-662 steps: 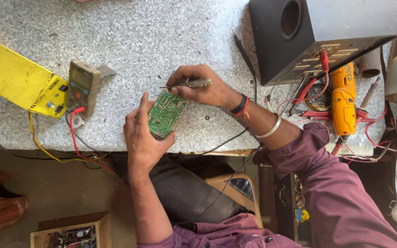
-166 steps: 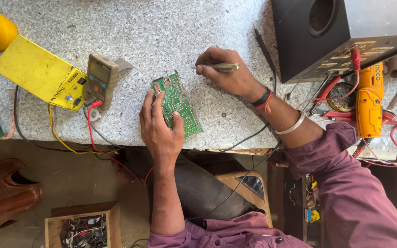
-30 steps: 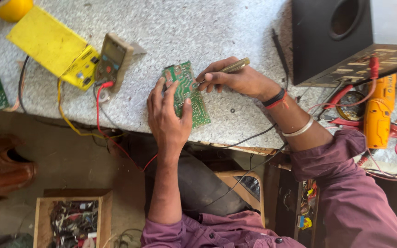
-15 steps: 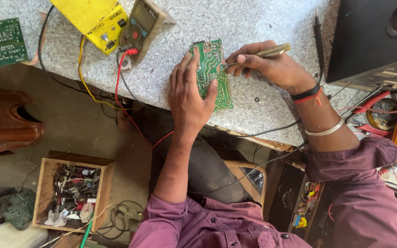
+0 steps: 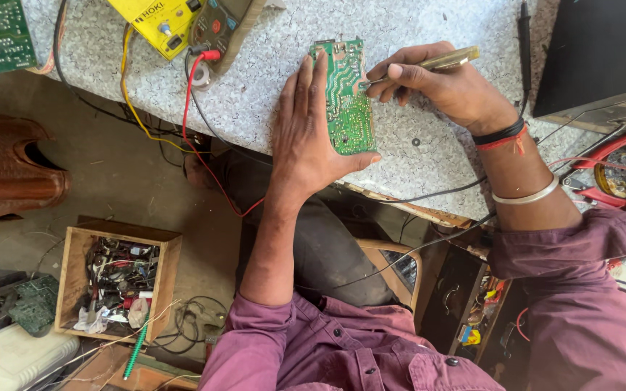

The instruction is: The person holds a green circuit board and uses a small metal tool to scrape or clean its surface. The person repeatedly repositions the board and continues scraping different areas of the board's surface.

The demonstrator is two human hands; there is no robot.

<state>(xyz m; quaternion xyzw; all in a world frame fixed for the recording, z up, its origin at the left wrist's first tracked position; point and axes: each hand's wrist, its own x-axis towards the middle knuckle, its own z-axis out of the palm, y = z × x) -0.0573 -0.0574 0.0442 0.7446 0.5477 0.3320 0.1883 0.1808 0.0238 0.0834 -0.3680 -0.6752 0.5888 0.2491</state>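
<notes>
On the speckled stone bench (image 5: 429, 156) we see the left hand (image 5: 306, 137) clasping the green circuit board (image 5: 347, 98) by its edge, tilted up off the surface, while the right hand (image 5: 447, 87) pinches a slim brass-coloured tool (image 5: 440, 60) tightly, its tip touching the board, near a yellow meter (image 5: 161, 22).

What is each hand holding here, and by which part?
The left hand grips the green circuit board along its left edge and bottom corner; the right hand pinches metal tweezers mid-shaft.
</notes>
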